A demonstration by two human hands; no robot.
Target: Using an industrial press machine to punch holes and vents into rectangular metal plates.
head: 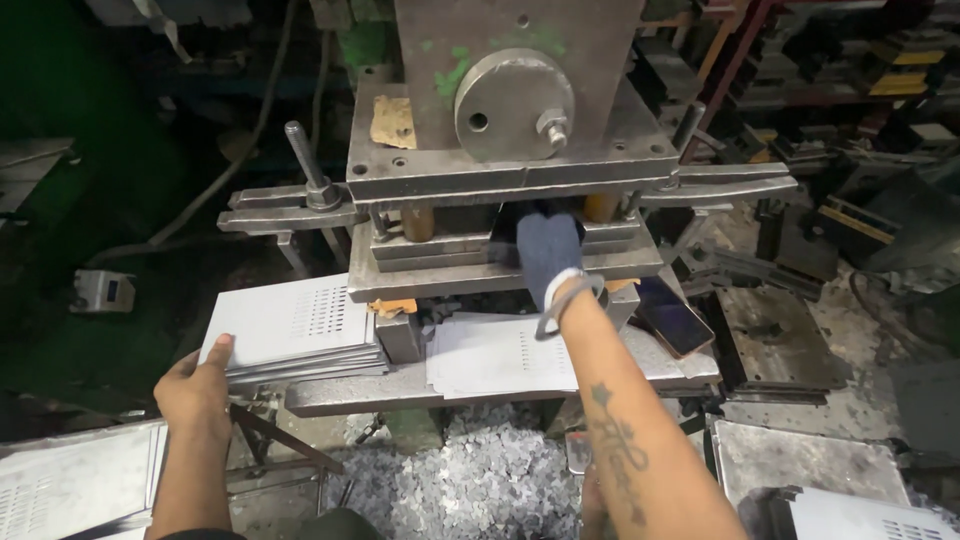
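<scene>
While the gloved right hand reaches into the press die, its grip hidden, the bare left hand lies open on the stack of perforated sheets, which look thin, stiff, sharp-edged and best pinched at a corner.

Matt grey sheet-metal panels, worn steel press, knitted cloth glove.

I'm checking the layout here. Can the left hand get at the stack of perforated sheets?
Probably yes: the left hand already rests on the near corner of the stack of perforated sheets, with nothing between them.
</scene>
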